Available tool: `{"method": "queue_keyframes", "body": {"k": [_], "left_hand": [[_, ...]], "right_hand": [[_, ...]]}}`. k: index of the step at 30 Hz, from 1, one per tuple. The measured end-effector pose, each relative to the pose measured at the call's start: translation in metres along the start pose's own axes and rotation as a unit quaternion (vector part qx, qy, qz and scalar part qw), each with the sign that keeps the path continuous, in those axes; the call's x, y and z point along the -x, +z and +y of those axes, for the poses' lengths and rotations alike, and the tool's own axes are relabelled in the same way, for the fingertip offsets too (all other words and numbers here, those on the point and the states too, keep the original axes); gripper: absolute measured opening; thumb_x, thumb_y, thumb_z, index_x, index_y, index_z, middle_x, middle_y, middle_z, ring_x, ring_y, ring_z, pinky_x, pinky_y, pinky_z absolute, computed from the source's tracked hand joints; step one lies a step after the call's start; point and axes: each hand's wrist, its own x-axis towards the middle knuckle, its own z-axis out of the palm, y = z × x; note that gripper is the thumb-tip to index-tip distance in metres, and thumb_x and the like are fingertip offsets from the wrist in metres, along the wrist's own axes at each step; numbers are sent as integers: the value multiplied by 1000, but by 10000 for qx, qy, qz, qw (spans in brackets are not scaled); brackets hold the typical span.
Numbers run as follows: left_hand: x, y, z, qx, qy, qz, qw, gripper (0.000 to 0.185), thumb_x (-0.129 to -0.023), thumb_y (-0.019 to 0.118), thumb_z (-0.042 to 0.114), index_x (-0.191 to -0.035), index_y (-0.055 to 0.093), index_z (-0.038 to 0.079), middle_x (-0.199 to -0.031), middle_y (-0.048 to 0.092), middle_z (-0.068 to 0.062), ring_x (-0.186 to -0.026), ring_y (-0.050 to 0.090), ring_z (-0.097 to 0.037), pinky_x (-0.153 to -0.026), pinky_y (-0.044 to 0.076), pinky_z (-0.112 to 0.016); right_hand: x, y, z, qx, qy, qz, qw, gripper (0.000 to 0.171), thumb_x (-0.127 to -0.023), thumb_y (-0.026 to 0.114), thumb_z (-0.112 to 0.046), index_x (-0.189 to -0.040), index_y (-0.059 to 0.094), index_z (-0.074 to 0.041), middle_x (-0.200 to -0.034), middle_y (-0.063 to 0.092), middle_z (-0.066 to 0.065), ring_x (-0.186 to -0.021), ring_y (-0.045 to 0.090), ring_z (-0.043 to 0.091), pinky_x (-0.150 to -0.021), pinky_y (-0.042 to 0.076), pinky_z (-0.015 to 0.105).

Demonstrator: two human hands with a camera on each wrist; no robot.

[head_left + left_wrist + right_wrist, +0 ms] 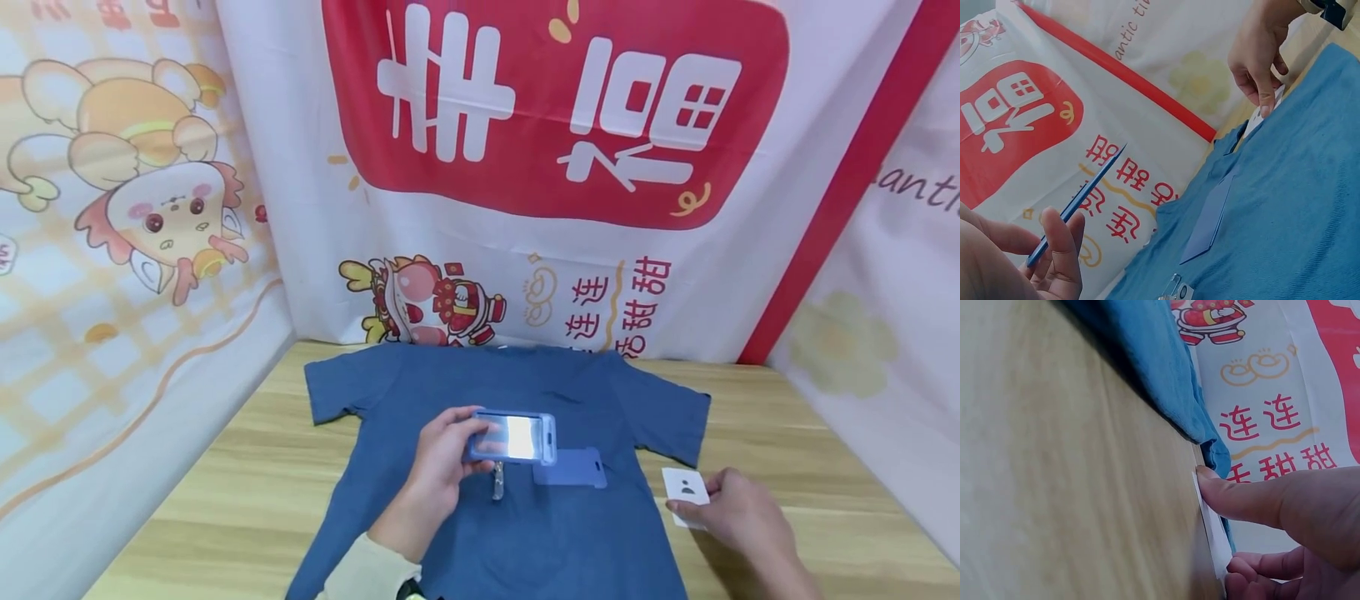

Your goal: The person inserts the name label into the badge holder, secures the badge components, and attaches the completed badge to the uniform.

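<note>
While a blue t-shirt [525, 517] is spread flat on the wooden table [225, 500], a blue badge holder [512, 437] is gripped above it by the left hand [442, 467], fingers curled round its edge. A blue insert [572, 467] is left lying on the shirt just beside it, and a white card [685, 487] at the shirt's edge is touched by the right hand [738, 508].

From the left wrist, the holder is seen edge-on, pinched between thumb and fingers [1060, 250].

From the right wrist, the card is pressed against the table by a straight finger [1241, 500], other fingers curled below.
</note>
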Motion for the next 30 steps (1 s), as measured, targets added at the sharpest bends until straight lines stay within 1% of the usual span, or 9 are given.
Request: {"method": "queue_keyframes", "body": {"k": [4, 7, 10, 13, 17, 20, 24, 30], "left_hand": [[-2, -3, -3, 28, -135, 5, 9999, 45, -104, 71, 20, -145, 61, 4, -137, 67, -21, -84, 72, -19, -66, 62, -27], [-4, -5, -4, 33, -210, 6, 9998, 46, -104, 72, 20, -145, 61, 4, -135, 67, -20, -84, 72, -18, -66, 62, -27], [-6, -5, -5, 32, -230, -16, 9997, 47, -103, 72, 19, -146, 60, 4, -135, 67, -20, -84, 72, -19, -65, 62, -27], [-8, -5, -3, 38, -191, -50, 9998, 47, -104, 71, 20, -146, 60, 4, -135, 67, -20, -84, 72, -18, -65, 62, -27], [-8, -4, -1, 35, -134, -70, 9999, 46, -104, 71, 20, -146, 60, 4, -134, 68, -19, -82, 72, -18, -66, 62, -27], [-8, -4, 0, 29, -123, -62, 9999, 44, -105, 70, 20, -145, 61, 4, -134, 69, -20, -81, 73, -17, -67, 62, -27], [-8, -3, 0, 41, -165, -91, 9998, 41, -106, 68, 20, -144, 62, 5, -133, 70, -18, -80, 75, -16, -68, 62, -26], [-8, -5, 0, 73, -201, -116, 9997, 41, -107, 66, 20, -145, 61, 5, -133, 72, -18, -80, 78, -15, -68, 61, -26]], "right_hand": [[-2, 4, 1, -86, -17, 74, 9999, 77, -72, 95, -59, -103, 67, 6, -92, 70, 18, -82, 62, 29, -64, 47, 35], [-3, 7, 3, -161, 35, 69, 9998, 80, -70, 96, -59, -102, 67, 8, -93, 70, 21, -83, 62, 31, -65, 48, 35], [-5, 8, 5, -205, 99, 58, 9997, 84, -69, 96, -60, -104, 66, 10, -95, 70, 23, -84, 62, 32, -66, 48, 35], [-8, 7, 6, -235, 71, 127, 9996, 84, -70, 96, -60, -106, 65, 9, -94, 69, 21, -83, 61, 31, -65, 47, 34], [-8, 4, 5, -255, -78, 255, 9993, 78, -71, 96, -58, -103, 65, 6, -87, 65, 13, -81, 59, 27, -64, 44, 32], [-7, 4, 4, -267, -125, 282, 9992, 75, -71, 96, -57, -101, 65, 5, -84, 63, 11, -80, 58, 26, -64, 42, 31], [-8, 4, 4, -332, -21, 218, 9992, 78, -72, 96, -57, -103, 64, 6, -86, 62, 12, -82, 57, 27, -65, 41, 31], [-9, 6, 6, -615, 44, 276, 9977, 76, -74, 97, -50, -110, 62, 7, -94, 65, 17, -88, 59, 29, -68, 43, 31]]}}
